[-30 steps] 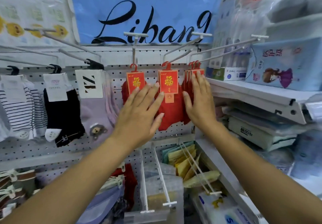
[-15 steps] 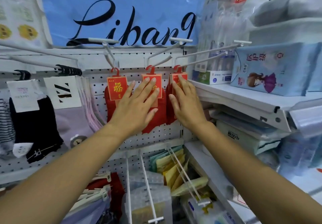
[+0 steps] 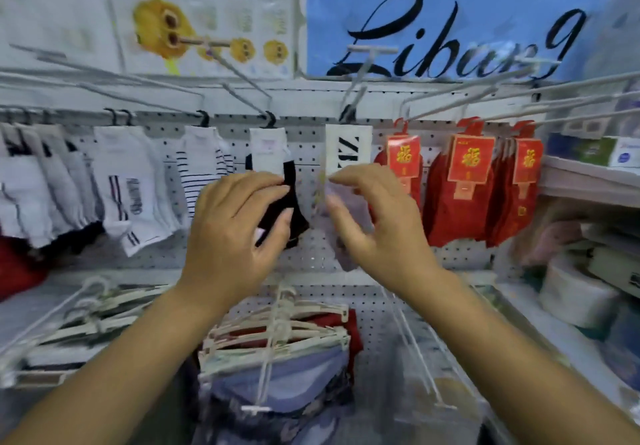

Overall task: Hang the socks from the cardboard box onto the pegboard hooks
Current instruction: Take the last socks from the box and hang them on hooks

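Rows of socks hang from hooks on the white pegboard (image 3: 311,254). Three bunches of red socks (image 3: 467,181) with red-gold cards hang at the right. My left hand (image 3: 239,233) is raised in front of a black pair of socks (image 3: 294,181), fingers curled and apart, with the sock showing between thumb and fingertips. My right hand (image 3: 377,226) hovers in front of the lavender socks with a black-and-white label (image 3: 348,146), thumb and forefinger slightly apart at the pack's left edge. The picture is blurred. No cardboard box is in view.
Striped socks (image 3: 204,174) and white socks (image 3: 124,174) hang further left. Long wire hooks (image 3: 367,63) jut out toward me at head height. Below hang garments on white plastic hangers (image 3: 277,333). A shelf (image 3: 588,181) with boxes and paper rolls (image 3: 571,292) stands at the right.
Both hands have left the red socks and moved left to the black and lavender socks. My view has swung left, and fingers that lay flat are now curled.
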